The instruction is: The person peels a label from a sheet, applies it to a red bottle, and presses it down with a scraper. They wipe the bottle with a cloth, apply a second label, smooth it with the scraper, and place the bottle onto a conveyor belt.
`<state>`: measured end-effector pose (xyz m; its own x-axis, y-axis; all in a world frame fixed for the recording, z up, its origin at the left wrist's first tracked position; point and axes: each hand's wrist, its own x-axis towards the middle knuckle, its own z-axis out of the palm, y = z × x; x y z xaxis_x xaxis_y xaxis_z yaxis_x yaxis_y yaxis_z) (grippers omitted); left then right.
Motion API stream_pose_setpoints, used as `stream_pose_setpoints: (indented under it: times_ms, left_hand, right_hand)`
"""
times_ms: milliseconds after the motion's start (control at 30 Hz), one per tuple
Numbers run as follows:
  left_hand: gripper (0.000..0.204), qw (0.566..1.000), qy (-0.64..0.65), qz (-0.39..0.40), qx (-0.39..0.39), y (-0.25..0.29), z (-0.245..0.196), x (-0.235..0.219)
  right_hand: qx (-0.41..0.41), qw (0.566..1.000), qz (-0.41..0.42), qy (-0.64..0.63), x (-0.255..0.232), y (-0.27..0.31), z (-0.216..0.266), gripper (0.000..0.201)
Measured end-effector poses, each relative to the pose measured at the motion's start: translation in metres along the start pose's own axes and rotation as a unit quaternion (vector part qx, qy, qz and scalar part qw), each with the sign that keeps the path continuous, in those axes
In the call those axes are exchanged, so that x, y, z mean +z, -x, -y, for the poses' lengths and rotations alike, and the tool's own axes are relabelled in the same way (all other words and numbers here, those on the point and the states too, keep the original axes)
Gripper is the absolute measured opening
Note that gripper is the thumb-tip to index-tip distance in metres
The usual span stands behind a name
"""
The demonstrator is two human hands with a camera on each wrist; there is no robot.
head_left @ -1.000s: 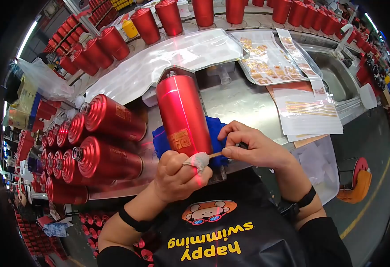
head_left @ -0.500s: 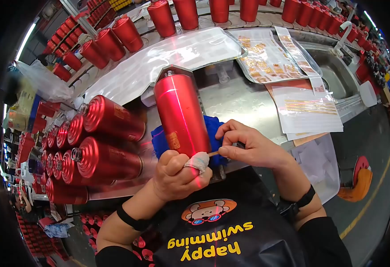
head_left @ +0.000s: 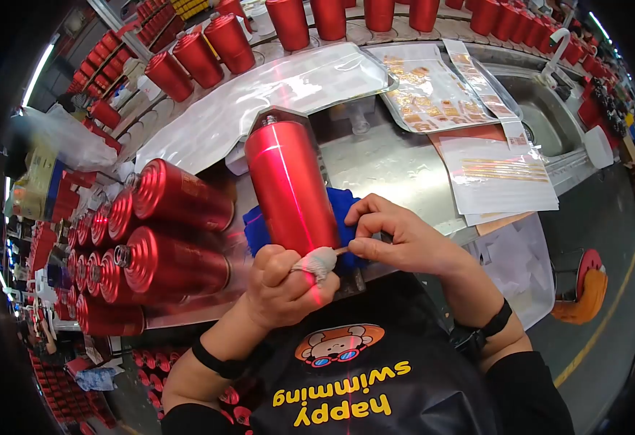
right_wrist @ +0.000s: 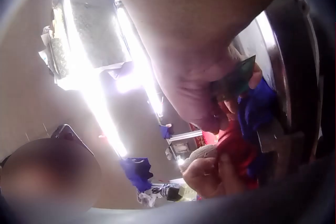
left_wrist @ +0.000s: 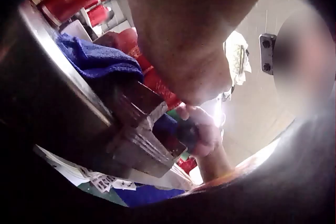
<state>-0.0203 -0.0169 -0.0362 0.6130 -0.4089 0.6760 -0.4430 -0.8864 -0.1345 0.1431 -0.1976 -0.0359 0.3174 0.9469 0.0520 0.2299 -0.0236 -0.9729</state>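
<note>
A red bottle (head_left: 292, 188) lies in a metal holder over a blue cloth (head_left: 256, 232), its neck pointing away. At its near end the left hand (head_left: 281, 290) grips the base edge with curled fingers; a whitish wrap (head_left: 317, 262) covers its thumb. The right hand (head_left: 404, 235), close on the right, pinches a thin brownish strip (head_left: 341, 251) that runs to the wrapped thumb. In the right wrist view a dark green flat piece (right_wrist: 236, 79) is held in the right hand, and the left hand (right_wrist: 202, 174) touches the red bottle (right_wrist: 236, 148). The left palm side is hidden.
Several red bottles (head_left: 176, 264) lie stacked on the left. Behind are a plastic-covered tray (head_left: 259, 94) and a tray of gold stickers (head_left: 433, 87). Sheets with gold strips (head_left: 502, 174) lie right, near a sink (head_left: 542, 119). A line of red bottles (head_left: 288, 25) stands at the back.
The bottle has turned, carrying its gold emblem leftward and out of sight. Both hands have shifted slightly left. Bottles on the back line have moved right.
</note>
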Motion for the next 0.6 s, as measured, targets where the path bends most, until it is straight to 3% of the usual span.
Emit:
stream_pose_setpoints:
  times_ms: [100,200,433,533,600]
  left_hand:
    - [0.024,0.995,0.027,-0.055,-0.074,0.011,-0.005,0.003]
    - [0.026,0.994,0.028,-0.068,-0.076,0.014,-0.009,0.007]
    - [0.022,1.000,-0.003,-0.011,-0.002,-0.005,-0.001,0.001]
    - [0.023,0.999,0.016,-0.011,-0.039,0.005,-0.001,0.000]
    - [0.022,0.995,0.035,-0.063,-0.068,0.014,-0.005,0.006]
  right_hand:
    - [-0.012,1.000,-0.017,0.002,0.001,-0.001,0.001,0.022]
    - [-0.006,1.000,-0.002,0.012,0.001,-0.002,0.002,0.021]
    - [-0.001,1.000,-0.003,0.015,0.002,-0.001,0.002,0.020]
    - [0.000,1.000,-0.003,0.007,0.002,-0.001,0.003,0.020]
    - [-0.008,1.000,-0.004,0.020,0.002,-0.002,0.003,0.020]
